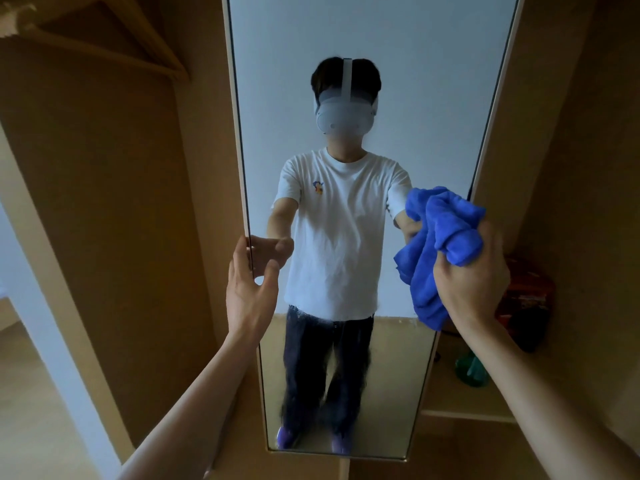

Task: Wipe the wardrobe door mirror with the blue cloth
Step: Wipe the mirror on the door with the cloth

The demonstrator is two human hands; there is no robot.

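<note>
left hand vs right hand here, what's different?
The left hand holds the mirror by its left edge in a loose grip. The right hand is fisted tight round the bunched blue cloth. The left hand carries nothing and the right hand carries the cloth by the right edge. Both are raised to a similar height.

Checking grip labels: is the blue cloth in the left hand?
No, the right hand grips the blue cloth; the left hand holds the mirror.
</note>
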